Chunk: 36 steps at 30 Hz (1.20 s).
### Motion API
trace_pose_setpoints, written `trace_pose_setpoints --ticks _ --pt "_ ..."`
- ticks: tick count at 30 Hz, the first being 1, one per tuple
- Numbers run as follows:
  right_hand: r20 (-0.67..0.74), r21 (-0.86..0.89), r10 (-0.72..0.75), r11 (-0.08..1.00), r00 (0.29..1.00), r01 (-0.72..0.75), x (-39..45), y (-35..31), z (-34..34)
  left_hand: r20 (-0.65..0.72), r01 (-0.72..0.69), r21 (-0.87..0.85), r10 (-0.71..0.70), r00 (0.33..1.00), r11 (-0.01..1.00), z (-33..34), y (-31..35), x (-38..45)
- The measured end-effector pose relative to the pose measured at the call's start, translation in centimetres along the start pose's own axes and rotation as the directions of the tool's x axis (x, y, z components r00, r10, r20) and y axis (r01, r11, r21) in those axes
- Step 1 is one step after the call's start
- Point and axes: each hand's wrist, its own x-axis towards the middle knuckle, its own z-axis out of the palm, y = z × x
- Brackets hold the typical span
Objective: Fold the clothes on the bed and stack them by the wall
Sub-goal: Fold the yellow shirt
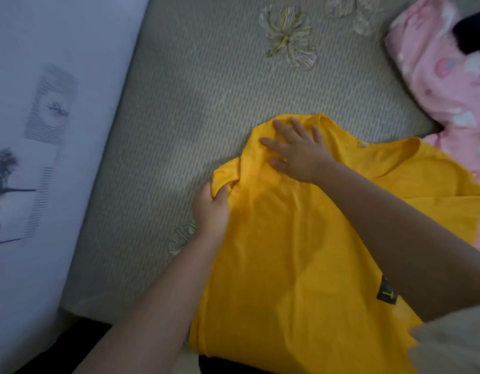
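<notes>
Yellow T-shirt [301, 252] lies spread on the bed [206, 103], mid-to-right of the view, neckline [390, 147] toward the top right, hem running off the near edge of the mattress. Left hand [210, 209] pinches the shirt's sleeve [228, 174] at the shirt's left edge, thumb on top & fingers curled under the fabric. Right hand [295, 149] lies flat on the shoulder area, fingers straight & spread, palm pressing the cloth down; its forearm crosses over the shirt body.

Writing: a small dark patch [387, 291] on the shirt, partly hidden by the right forearm, shows one pale letter that looks like a "T"; rest can't be read. A small pale tag sits inside the neckline, too small to read. No brand legible.

Bed cover is grey-green w/ a fine woven pattern and printed pale flowers [287, 36] near the top. Pink printed garment [449, 85] lies crumpled at the right, touching the yellow shirt's upper right edge, w/ something dark [473, 31] tucked at its top. Wall [31, 130] runs along the left of the bed, pale, w/ a grey tree print & striped shapes. A pale beige sleeve [454, 344] shows at the bottom right corner.
</notes>
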Motion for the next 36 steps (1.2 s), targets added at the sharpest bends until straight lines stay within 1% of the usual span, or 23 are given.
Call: trace_pose_setpoints --ticks 3,6,8,11,14,16,17,18,20,21,22,23,24,25,26,27,28,30,32,33,34,35,36 --pt "0.05 -0.075 0.038 0.997 0.998 -0.034 0.4 0.3 1.4 -0.281 -0.051 -0.142 0.009 0.96 0.989 -2.3 -0.8 -0.1" --pt "-0.031 -0.039 0.1 0.994 0.995 -0.101 0.0 0.2 2.5 -0.331 0.155 -0.237 -0.23 0.915 0.959 -3.5 -2.0 0.0" --pt "-0.057 -0.02 0.13 0.991 0.99 -0.131 -0.2 0.1 3.0 -0.268 0.287 -0.26 -0.355 0.896 0.922 -3.7 -2.7 0.3" --pt "-0.068 -0.005 0.155 0.988 0.986 -0.155 -0.4 0.2 3.3 -0.122 0.352 -0.296 -0.401 0.908 0.888 -4.2 -2.6 1.1" --pt "-0.054 0.015 0.161 0.987 0.985 -0.161 -0.8 0.3 3.4 0.049 0.569 -0.422 -0.609 0.792 0.706 -4.9 -1.6 3.1" --pt "-0.039 0.067 0.163 0.985 0.986 -0.16 -1.2 0.4 3.1 0.28 0.667 -0.44 -0.614 0.738 0.601 -5.1 -0.2 3.9" --pt "-0.043 0.109 0.165 0.981 0.985 -0.16 -1.5 0.4 2.8 0.329 0.653 -0.464 -0.569 0.754 0.598 -5.1 0.5 3.8" --pt "-0.06 0.165 0.171 0.974 0.984 -0.159 -1.9 0.6 2.6 0.297 0.586 -0.5 -0.509 0.808 0.638 -4.9 1.1 3.6" --pt "-0.147 0.319 0.209 0.935 0.967 -0.154 -3.1 1.0 2.0 0.034 0.252 -0.488 -0.271 0.962 0.836 -4.3 1.7 2.9" --pt "-0.205 0.401 0.243 0.904 0.948 -0.145 -4.0 1.3 1.8 -0.1 0.009 -0.352 -0.047 0.994 0.936 -4.0 2.1 2.3" --pt "-0.258 0.468 0.282 0.873 0.924 -0.136 -5.1 1.7 1.7 -0.152 -0.259 -0.128 0.239 0.959 0.957 -3.6 2.3 1.4" --pt "-0.301 0.515 0.326 0.847 0.896 -0.135 -6.4 2.1 1.7 -0.09 -0.5 0.135 0.513 0.854 0.856 -2.8 2.7 0.5" --pt "-0.334 0.547 0.373 0.825 0.866 -0.145 -7.9 2.6 2.0 0.049 -0.666 0.377 0.704 0.708 0.644 -1.5 2.6 -0.5" --pt "-0.353 0.573 0.422 0.803 0.835 -0.163 -9.5 3.0 2.4 0.259 -0.749 0.536 0.768 0.586 0.39 -0.1 2.5 -1.9" --pt "-0.358 0.591 0.463 0.785 0.811 -0.187 -11.2 3.4 3.0 0.478 -0.775 0.609 0.701 0.529 0.169 1.3 2.4 -3.5" --pt "-0.352 0.6 0.493 0.771 0.795 -0.213 -12.9 3.7 3.7 0.626 -0.785 0.619 0.584 0.516 0.029 2.5 2.0 -5.0" --pt "-0.344 0.597 0.512 0.766 0.787 -0.237 -14.5 4.0 4.4 0.711 -0.806 0.592 0.487 0.508 -0.024 3.3 1.3 -6.2" --pt "-0.365 0.57 0.512 0.784 0.778 -0.248 -17.2 4.5 5.8 0.786 -0.865 0.502 0.412 0.462 0.012 3.5 0.4 -7.7" --pt "-0.415 0.527 0.478 0.82 0.774 -0.223 -19.1 4.7 6.9 0.74 -0.921 0.385 0.578 0.345 0.058 2.7 -0.7 -8.5" --pt "-0.445 0.5 0.453 0.841 0.772 -0.206 -19.7 4.8 7.4 0.679 -0.93 0.361 0.663 0.316 0.074 2.1 -1.1 -8.4" --pt "-0.477 0.471 0.429 0.862 0.767 -0.188 -20.2 4.9 7.8 0.636 -0.913 0.393 0.683 0.358 0.113 1.6 -1.6 -8.2" --pt "-0.504 0.452 0.411 0.875 0.76 -0.174 -20.6 4.9 8.1 0.574 -0.862 0.467 0.675 0.464 0.195 1.1 -1.8 -7.7" --pt "-0.522 0.444 0.404 0.881 0.751 -0.166 -20.8 4.9 8.4 0.497 -0.771 0.538 0.61 0.617 0.341 0.8 -1.7 -7.0"
